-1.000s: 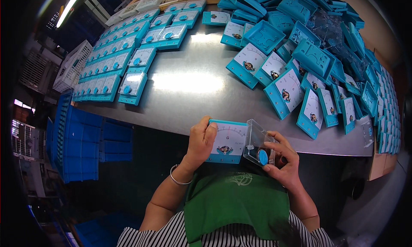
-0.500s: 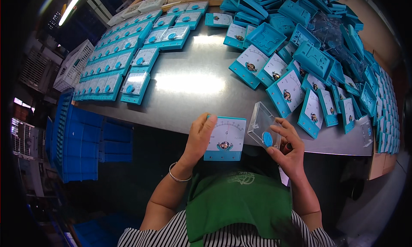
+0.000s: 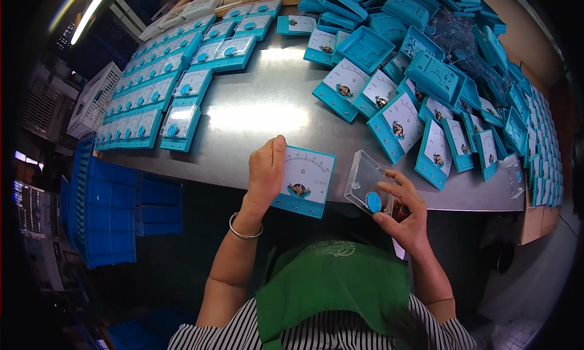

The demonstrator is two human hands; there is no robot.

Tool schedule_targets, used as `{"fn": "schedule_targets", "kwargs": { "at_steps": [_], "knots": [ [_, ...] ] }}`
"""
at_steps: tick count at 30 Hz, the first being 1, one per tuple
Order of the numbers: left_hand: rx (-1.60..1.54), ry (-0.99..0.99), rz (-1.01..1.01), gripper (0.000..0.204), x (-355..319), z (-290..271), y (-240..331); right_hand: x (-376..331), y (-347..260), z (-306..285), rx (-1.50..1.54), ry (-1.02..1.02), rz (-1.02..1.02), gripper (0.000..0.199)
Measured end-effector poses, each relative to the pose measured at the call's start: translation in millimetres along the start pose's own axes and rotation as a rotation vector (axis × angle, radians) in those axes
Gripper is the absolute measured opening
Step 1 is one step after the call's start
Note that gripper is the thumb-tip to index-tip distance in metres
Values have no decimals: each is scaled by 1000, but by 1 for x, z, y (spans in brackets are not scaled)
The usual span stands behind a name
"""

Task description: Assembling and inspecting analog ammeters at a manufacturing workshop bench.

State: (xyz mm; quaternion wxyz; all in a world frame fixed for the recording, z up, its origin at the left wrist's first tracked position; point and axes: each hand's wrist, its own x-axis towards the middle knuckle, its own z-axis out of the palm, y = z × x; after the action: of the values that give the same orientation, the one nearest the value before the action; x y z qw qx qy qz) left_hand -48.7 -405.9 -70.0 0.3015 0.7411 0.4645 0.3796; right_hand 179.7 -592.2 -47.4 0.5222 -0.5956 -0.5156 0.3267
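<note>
My left hand (image 3: 266,170) grips the left edge of a teal meter panel (image 3: 306,180) with a white dial face, held tilted over the near edge of the metal table (image 3: 255,116). To its right, my right hand (image 3: 403,213) holds a clear plastic cover (image 3: 365,183) that carries a round blue knob (image 3: 373,201). The cover is apart from the panel, a small gap between them. A bracelet sits on my left wrist.
Finished meters with covers lie in rows (image 3: 161,88) at the table's left. A heap of open teal panels and backs (image 3: 426,76) fills the right side. Blue crates (image 3: 115,210) stand on the floor at the left, a white crate (image 3: 91,100) beyond them.
The clear cover, earlier against the panel's right end, has come away to the right in my right hand. The panel has tipped up so its dial faces me.
</note>
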Motion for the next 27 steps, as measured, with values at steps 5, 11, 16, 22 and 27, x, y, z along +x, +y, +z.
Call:
{"fn": "schedule_targets", "kwargs": {
  "at_steps": [5, 11, 16, 22, 27],
  "knots": [
    [-179, 31, -91, 38, 17, 1, -1, -2, 0, -2, -84, -5, 8, 53],
    [-129, 60, 84, 30, 26, 2, -13, 1, -1, 0, -138, 2, -2, 53],
    [-307, -52, -75, 42, 11, -14, -7, 10, -15, 5, -558, -22, -168, 53],
    [-319, -153, -198, 55, -7, -27, 3, 31, -15, 18, -616, -61, -143, 53],
    [-111, -119, 33, 62, -5, -20, 0, 37, -8, 25, -764, -18, -214, 57]
  ]
}}
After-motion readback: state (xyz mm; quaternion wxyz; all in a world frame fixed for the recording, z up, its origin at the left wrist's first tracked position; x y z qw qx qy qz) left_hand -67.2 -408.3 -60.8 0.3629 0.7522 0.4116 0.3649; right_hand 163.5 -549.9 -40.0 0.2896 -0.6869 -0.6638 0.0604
